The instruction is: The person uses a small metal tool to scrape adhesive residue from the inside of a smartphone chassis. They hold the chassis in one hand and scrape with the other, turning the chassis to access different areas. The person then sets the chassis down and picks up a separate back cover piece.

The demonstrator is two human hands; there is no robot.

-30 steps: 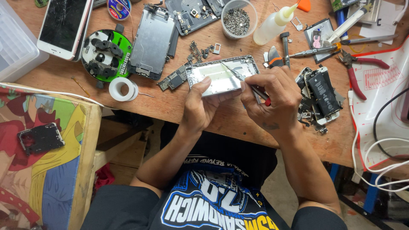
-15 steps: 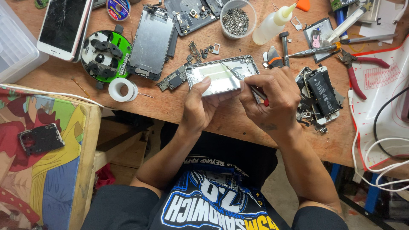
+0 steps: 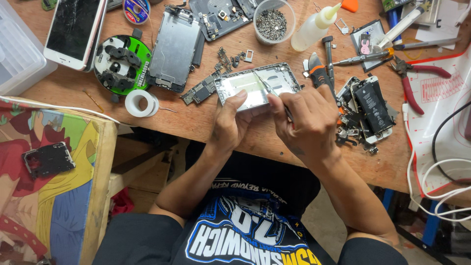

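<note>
While left hand (image 3: pixel 229 123) steadies phone frame (image 3: pixel 256 84), right hand (image 3: pixel 308 120) grips tweezers (image 3: pixel 269 90)

Probably a phone-repair workshop: dismantled phones (image 3: pixel 370 105), pliers (image 3: pixel 409 81).

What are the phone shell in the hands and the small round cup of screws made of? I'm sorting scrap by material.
The phone shell looks like metal: pale silver with a dull sheen and thin stamped edges. The cup seems to be clear plastic, since the grey screws show through its wall, though glass cannot be ruled out.
</note>
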